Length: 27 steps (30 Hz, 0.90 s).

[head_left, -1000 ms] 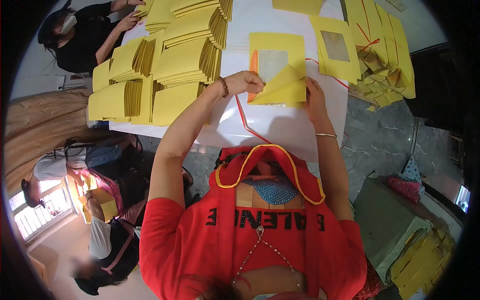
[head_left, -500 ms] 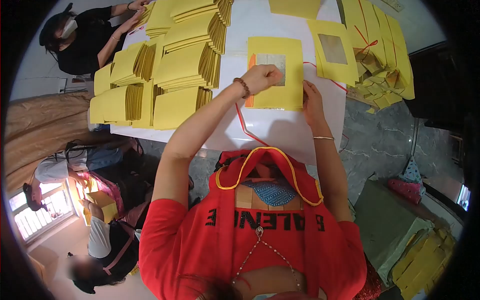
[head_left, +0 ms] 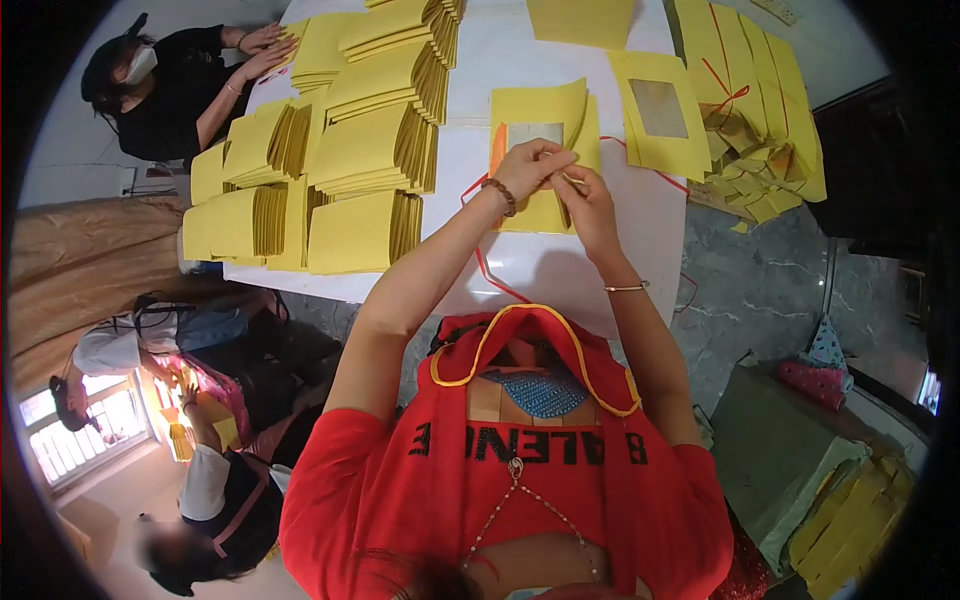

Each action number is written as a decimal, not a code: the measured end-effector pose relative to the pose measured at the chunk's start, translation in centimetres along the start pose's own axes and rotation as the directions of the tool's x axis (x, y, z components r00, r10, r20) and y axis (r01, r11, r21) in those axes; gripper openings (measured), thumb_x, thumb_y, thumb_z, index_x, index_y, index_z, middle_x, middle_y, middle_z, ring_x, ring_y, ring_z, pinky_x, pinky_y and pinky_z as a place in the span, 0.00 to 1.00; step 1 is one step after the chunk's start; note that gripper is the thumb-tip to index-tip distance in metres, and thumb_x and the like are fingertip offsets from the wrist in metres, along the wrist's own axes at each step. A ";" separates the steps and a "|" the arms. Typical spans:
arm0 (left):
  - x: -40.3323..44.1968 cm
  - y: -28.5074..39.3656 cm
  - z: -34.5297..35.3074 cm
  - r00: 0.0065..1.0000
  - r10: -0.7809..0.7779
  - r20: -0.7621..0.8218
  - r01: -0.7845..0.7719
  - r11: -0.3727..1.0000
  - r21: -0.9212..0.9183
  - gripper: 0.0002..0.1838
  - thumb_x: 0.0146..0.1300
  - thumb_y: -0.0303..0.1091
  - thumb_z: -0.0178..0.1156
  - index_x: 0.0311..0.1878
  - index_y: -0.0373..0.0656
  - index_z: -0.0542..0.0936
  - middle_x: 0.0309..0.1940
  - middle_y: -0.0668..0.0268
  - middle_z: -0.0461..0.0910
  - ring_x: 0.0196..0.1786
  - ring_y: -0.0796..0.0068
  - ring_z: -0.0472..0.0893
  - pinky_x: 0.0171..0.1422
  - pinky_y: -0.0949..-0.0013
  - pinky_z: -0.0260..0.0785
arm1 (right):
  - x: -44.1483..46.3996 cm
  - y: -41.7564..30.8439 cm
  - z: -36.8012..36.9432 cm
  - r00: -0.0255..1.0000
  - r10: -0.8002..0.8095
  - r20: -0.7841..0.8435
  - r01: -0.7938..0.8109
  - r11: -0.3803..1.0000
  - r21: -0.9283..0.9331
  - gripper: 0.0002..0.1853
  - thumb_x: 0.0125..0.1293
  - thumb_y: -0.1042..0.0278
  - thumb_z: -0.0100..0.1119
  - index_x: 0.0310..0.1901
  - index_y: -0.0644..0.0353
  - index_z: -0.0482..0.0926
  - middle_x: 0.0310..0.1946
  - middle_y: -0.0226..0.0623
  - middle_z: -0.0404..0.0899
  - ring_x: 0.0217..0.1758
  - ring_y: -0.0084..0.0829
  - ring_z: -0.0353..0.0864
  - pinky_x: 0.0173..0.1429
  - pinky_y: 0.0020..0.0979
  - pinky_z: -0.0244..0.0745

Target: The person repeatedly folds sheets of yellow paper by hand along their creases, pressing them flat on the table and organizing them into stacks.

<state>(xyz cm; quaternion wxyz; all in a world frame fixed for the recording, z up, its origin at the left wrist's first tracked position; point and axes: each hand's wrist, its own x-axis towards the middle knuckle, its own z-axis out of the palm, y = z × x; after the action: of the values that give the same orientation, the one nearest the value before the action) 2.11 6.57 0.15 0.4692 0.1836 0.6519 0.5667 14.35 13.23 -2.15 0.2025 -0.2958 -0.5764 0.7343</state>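
Observation:
A yellow paper sheet with a grey window and an orange strip at its left side lies on the white table in front of me. Its right edge is bent up, with another yellow layer showing beneath. My right hand pinches that raised edge between thumb and fingers. Across the window reaches my left hand, its fingers closed and meeting the right fingertips at the same edge. Much of the window is hidden under my left hand. A red ribbon runs below the sheet.
Stacks of folded yellow paper fill the table's left side. Another windowed yellow sheet lies at the right, near tied yellow bundles. One masked person works at the far left; other people sit lower left. A green-covered box stands right.
My right hand has moved left, lifting the sheet's right edge over. My left hand has shifted slightly down and joined it at that edge.

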 end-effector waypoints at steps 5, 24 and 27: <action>-0.2 -0.8 -1.6 0.999 -0.026 0.031 0.030 0.993 -0.112 0.16 0.61 0.43 0.61 0.44 0.41 0.77 0.26 0.76 0.71 0.27 0.87 0.70 0.33 0.82 0.67 | -0.1 -0.1 0.5 0.997 -0.012 0.074 0.011 1.000 0.008 0.21 0.61 0.66 0.60 0.52 0.66 0.69 0.46 0.37 0.73 0.49 0.26 0.74 0.52 0.26 0.69; -0.3 -2.0 -1.4 0.999 -0.033 0.028 0.037 0.989 -0.146 0.19 0.67 0.45 0.53 0.50 0.38 0.75 0.41 0.67 0.79 0.42 0.81 0.78 0.51 0.73 0.71 | 2.9 1.6 -0.5 0.994 0.031 0.103 -0.089 0.780 0.619 0.26 0.71 0.60 0.43 0.65 0.65 0.58 0.60 0.35 0.65 0.59 0.25 0.67 0.61 0.26 0.63; -0.6 -1.7 -1.3 0.999 -0.002 0.038 0.009 0.985 -0.175 0.19 0.67 0.45 0.53 0.50 0.38 0.75 0.41 0.67 0.79 0.42 0.81 0.78 0.50 0.73 0.71 | 3.0 2.1 -0.4 0.998 0.063 -0.006 -0.051 0.856 0.514 0.26 0.71 0.60 0.43 0.65 0.65 0.58 0.59 0.36 0.66 0.59 0.24 0.67 0.61 0.26 0.63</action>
<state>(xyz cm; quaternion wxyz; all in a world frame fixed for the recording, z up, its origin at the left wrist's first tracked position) 1.80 4.88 -1.26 0.4972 0.1505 0.5913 0.6168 12.42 14.90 -4.83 0.2586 -0.2561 -0.3484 0.8638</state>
